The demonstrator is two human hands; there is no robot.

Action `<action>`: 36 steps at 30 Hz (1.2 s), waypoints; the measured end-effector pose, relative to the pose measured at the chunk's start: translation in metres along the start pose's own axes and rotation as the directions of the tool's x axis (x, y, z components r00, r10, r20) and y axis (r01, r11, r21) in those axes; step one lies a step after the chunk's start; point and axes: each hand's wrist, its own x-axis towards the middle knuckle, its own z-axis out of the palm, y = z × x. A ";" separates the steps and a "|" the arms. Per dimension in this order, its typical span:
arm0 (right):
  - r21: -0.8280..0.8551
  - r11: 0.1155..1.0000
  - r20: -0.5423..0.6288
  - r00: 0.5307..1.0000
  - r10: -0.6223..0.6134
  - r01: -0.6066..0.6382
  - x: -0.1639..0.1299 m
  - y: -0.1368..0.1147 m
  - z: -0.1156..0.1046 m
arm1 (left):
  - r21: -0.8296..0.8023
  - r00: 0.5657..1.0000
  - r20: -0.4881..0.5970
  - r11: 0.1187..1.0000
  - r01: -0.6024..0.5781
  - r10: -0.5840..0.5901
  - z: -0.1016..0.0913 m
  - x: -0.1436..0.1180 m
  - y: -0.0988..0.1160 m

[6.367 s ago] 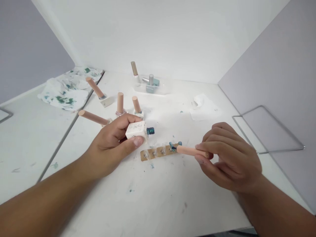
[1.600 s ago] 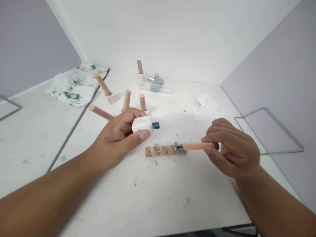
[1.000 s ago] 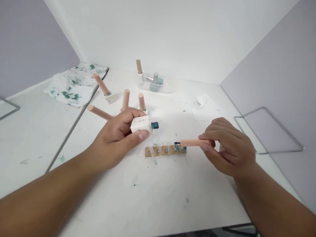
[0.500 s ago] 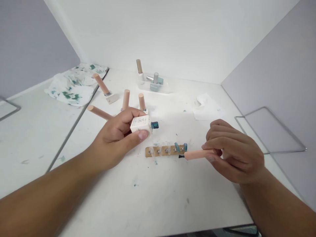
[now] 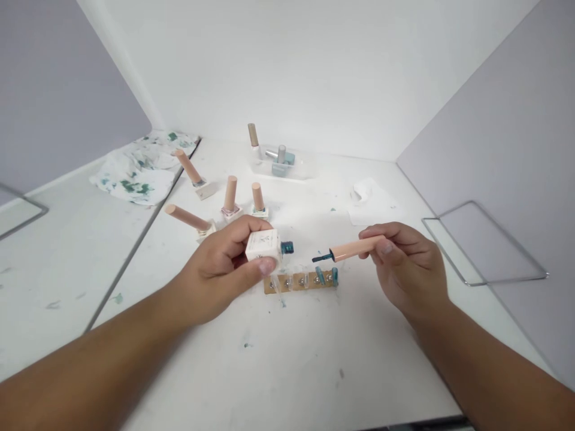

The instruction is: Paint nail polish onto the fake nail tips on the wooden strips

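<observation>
My left hand (image 5: pixel 222 272) grips a small white square nail polish bottle (image 5: pixel 264 245) lying on its side, its teal open neck pointing right. My right hand (image 5: pixel 404 263) pinches a peach-coloured brush cap (image 5: pixel 357 247) by its far end; the dark teal brush tip (image 5: pixel 321 258) points left toward the bottle's neck, a short gap away. Below both lies a brown cardboard strip (image 5: pixel 299 281) carrying several false nail tips, the two at the right end painted teal, the others clear.
Several polish bottles with peach caps (image 5: pixel 230 197) stand or lean behind my left hand. A clear tray (image 5: pixel 279 164) with bottles sits at the back. A teal-stained cloth (image 5: pixel 139 170) lies far left, a white tissue (image 5: pixel 372 203) to the right, a wire frame (image 5: pixel 485 242) against the right wall.
My right hand lifted the brush off the strip and swung its tip up and left toward the bottle's neck. The left hand holds the bottle as before; the view shifted slightly.
</observation>
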 end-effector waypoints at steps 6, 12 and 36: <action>0.111 0.994 0.019 1.000 0.009 -0.011 -0.003 0.000 0.010 | -0.018 0.998 0.062 1.000 -0.019 0.020 0.005 -0.002 0.003; 0.094 0.995 0.034 0.999 -0.036 0.033 -0.008 -0.001 0.013 | -0.034 0.998 0.069 0.999 -0.011 0.013 0.006 -0.003 0.004; 0.053 0.990 0.154 0.978 -0.140 0.134 -0.009 -0.007 0.018 | 0.060 0.992 0.122 0.998 -0.035 0.028 0.009 -0.002 0.003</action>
